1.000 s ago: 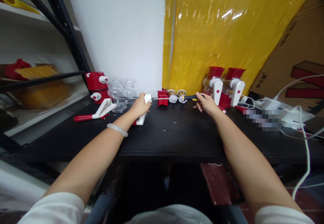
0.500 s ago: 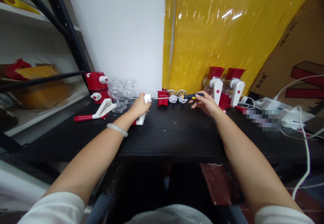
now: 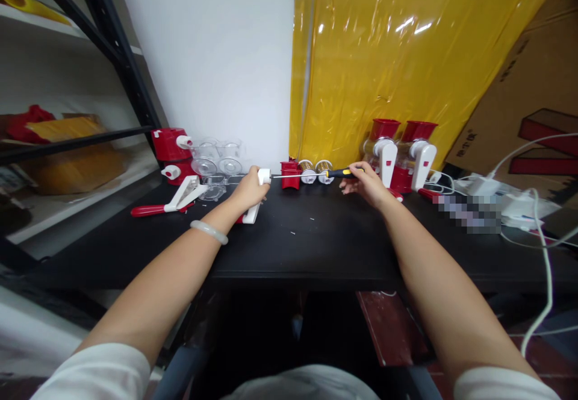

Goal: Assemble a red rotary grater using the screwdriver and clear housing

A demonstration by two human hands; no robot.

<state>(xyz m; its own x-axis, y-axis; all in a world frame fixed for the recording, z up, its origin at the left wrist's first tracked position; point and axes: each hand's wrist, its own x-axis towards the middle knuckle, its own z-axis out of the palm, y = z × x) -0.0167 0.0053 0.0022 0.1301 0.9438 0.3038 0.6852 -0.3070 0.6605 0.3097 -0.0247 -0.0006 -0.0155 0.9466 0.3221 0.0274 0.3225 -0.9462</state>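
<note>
Sliding a little along the screwdriver [image 3: 336, 173], the right hand [image 3: 368, 184] is keeping its grip on the handle above the black surface [image 3: 316, 237]. The left hand [image 3: 250, 190] is holding the white part [image 3: 264, 176] tight at the tip. Farther back, writing on the box [image 3: 519, 87] is looking too blurry to read.

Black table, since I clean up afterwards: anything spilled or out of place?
Yes: small pale specks lie scattered on the table near its middle, and a red-handled crank lies loose on the left.
</note>
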